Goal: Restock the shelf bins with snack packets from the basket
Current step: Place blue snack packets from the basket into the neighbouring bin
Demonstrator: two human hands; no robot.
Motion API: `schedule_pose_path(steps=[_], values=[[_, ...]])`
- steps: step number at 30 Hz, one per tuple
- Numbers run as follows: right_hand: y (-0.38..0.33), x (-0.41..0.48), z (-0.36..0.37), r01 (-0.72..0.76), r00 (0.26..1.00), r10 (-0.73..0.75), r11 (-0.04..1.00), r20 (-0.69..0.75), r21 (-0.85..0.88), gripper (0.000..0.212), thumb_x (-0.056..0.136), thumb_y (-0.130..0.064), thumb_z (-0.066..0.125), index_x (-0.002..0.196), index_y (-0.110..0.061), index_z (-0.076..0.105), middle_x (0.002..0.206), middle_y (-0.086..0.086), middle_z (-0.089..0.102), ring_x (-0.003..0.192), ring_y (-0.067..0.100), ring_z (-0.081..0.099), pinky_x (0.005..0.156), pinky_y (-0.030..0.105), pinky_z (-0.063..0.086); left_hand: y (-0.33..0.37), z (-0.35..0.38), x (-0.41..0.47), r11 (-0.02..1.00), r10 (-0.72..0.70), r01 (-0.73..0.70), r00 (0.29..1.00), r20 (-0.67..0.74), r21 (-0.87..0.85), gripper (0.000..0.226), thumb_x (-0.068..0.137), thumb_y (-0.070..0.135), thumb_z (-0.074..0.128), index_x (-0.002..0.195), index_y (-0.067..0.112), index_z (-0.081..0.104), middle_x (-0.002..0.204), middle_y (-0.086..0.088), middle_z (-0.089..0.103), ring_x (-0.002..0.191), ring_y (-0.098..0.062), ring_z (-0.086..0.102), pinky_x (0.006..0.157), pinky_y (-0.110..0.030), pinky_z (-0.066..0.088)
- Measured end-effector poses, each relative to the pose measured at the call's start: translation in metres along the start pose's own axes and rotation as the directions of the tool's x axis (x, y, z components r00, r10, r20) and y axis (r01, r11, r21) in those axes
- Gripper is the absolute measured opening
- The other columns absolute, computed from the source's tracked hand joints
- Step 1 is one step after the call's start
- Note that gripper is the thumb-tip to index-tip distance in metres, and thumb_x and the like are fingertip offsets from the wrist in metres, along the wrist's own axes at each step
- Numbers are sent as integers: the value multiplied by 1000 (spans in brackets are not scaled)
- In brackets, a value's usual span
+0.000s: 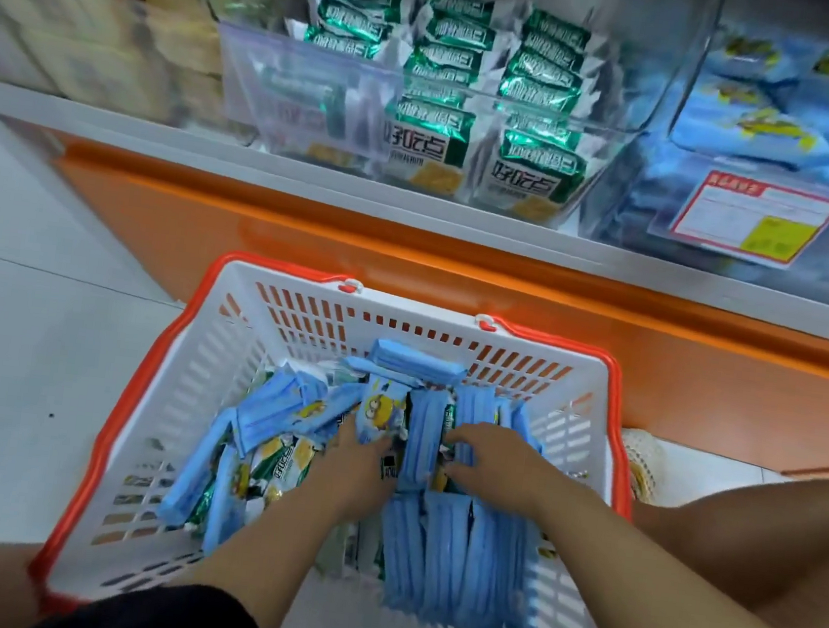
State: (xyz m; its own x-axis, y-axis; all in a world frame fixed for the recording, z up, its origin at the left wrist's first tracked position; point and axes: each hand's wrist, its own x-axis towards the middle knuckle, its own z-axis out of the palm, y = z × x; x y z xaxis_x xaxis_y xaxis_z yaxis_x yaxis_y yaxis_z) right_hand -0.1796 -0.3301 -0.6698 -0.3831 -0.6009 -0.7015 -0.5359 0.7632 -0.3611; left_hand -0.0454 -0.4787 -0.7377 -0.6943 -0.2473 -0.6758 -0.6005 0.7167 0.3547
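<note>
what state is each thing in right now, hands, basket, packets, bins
left hand, in the basket, fingers buried among blue packets, grip unclear
right hand, grips upright blue packets
basket, handles folded down, partly full
middle bin, clear, stocked with rows of green packets
right bin, stocked, price tag on its front

A pale tiled floor (pixel 14 320) is seen at the left, crossed by thin grout lines. A glossy orange shelf base (pixel 408 261) is set along it, topped by a white ledge (pixel 313 183). Soft highlights are reflected on the orange panel.
</note>
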Motion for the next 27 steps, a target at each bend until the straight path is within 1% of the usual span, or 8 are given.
schedule_pose_path(steps=[7, 10, 14, 18, 19, 22, 23, 27], values=[[-37, -16, -50, 236, 913, -310, 932, -265, -276, 53, 96, -21, 57, 146, -26, 42, 151, 0, 39, 136, 22, 38, 110, 41, 38, 24, -49, -50, 965, 191, -173, 979, -75, 195, 51, 95, 44, 51, 145, 35, 41, 159, -15, 9, 138, -42, 30, 109, -49, 35], [-44, -30, -67, 308, 854, -462, 820, -240, -482, 67, 88, -15, 64, 149, -23, 37, 156, 6, 33, 142, 27, 31, 114, 42, 33, 40, -75, -83, 895, 284, -236, 956, -74, 379, 58, 98, 40, 50, 152, 34, 30, 163, -20, -9, 148, -43, 7, 120, -54, 15], [-43, -61, -92, 300, 765, -605, 638, -220, -709, 68, 82, -31, 72, 143, -25, 42, 145, 0, 45, 132, 26, 41, 103, 43, 39, 68, -113, -128, 738, 424, -279, 900, -101, 615, 61, 99, 35, 49, 155, 28, 26, 162, -20, -12, 149, -37, 5, 122, -54, 4], [-46, -103, -127, 229, 652, -683, 591, -328, -774, 62, 75, -37, 78, 130, -24, 54, 118, -2, 61, 110, 24, 55, 90, 39, 45, 92, -147, -164, 613, 539, -269, 829, -145, 743, 61, 100, 34, 47, 156, 28, 22, 161, -23, -16, 149, -39, 6, 122, -56, -1], [-48, -115, -138, 221, 610, -701, 597, -368, -771, 57, 73, -36, 79, 125, -24, 57, 111, -2, 64, 104, 24, 58, 86, 39, 47, 96, -154, -168, 593, 579, -263, 796, -176, 761, 62, 98, 35, 51, 155, 27, 26, 161, -27, -9, 148, -41, 11, 120, -58, 2], [-53, -150, -172, 197, 490, -736, 616, -467, -763, 47, 70, -30, 80, 113, -20, 65, 93, -1, 67, 88, 25, 62, 76, 38, 51, 111, -182, -176, 518, 704, -194, 650, -286, 833, 68, 75, 43, 75, 138, 28, 54, 151, -30, 35, 128, -42, 51, 106, -55, 40], [-54, -162, -183, 180, 461, -740, 618, -490, -765, 46, 66, -29, 82, 109, -20, 67, 88, -1, 66, 84, 25, 62, 72, 38, 51, 117, -190, -178, 520, 731, -197, 606, -314, 831, 68, 73, 42, 77, 136, 29, 56, 149, -28, 39, 124, -40, 54, 102, -54, 46], [-38, -198, -220, 35, 424, -710, 634, -563, -773, 45, 64, -28, 81, 105, -21, 65, 89, -2, 65, 84, 25, 61, 72, 39, 50, 153, -219, -187, 531, 807, -255, 442, -391, 808, 61, 83, 31, 69, 140, 33, 48, 157, -22, 28, 135, -37, 43, 110, -56, 37]])
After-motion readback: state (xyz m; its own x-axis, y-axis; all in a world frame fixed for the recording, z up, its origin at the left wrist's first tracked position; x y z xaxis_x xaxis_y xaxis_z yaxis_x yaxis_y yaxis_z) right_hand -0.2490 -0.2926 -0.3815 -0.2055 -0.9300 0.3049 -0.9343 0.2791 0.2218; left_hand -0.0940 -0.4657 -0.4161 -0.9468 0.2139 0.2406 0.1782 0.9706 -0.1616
